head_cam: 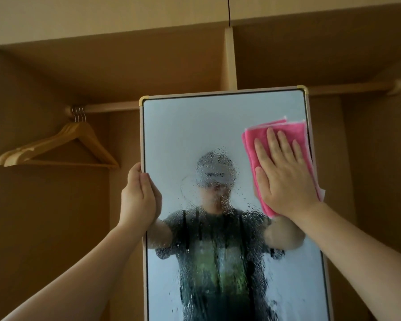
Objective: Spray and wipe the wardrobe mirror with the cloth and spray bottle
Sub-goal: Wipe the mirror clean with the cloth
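Head: wardrobe (44, 205) (open); left grip (139, 195) clasps wet mirror (195, 130), right grip (285, 177) flat on cloth (287, 126).

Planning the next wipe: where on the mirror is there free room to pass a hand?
Free: the mirror glass between its top frame and the droplets, left of the cloth under the right hand. Crowded: the left edge, gripped by the left hand.

From the lower corners the left arm (79, 281) and right arm (357, 258) reach up, the left hand (138, 200) gripping the pale-framed rectangular mirror (195, 135) by its edge at centre-left, the right hand (285, 181) flat, fingers spread, on the folded pink cloth (250, 144).
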Available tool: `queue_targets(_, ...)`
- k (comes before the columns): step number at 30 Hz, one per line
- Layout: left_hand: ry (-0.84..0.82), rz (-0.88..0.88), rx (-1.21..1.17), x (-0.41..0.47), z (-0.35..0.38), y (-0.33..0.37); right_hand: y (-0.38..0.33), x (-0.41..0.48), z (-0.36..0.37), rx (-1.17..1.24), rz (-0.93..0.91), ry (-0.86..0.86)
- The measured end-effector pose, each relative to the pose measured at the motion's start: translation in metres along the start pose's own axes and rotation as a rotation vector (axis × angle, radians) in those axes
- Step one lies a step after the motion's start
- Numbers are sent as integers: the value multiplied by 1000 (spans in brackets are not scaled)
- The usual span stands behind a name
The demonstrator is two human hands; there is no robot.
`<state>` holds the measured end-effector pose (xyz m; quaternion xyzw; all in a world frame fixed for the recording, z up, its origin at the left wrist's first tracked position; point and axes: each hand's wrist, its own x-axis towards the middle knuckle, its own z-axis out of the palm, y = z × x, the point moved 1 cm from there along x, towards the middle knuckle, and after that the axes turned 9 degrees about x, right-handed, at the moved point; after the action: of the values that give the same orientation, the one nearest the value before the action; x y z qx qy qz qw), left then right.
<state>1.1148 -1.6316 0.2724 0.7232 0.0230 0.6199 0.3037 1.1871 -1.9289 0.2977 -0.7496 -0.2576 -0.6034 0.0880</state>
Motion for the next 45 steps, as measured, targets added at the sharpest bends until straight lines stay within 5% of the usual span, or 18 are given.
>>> queue_targets(15,8,-14,-4,-4,3,0,-30,-55,24,-1,-134,-77)
queue_targets(45,35,-11,6,-3,4,-2,-13,95,-17,-38,-44,7)
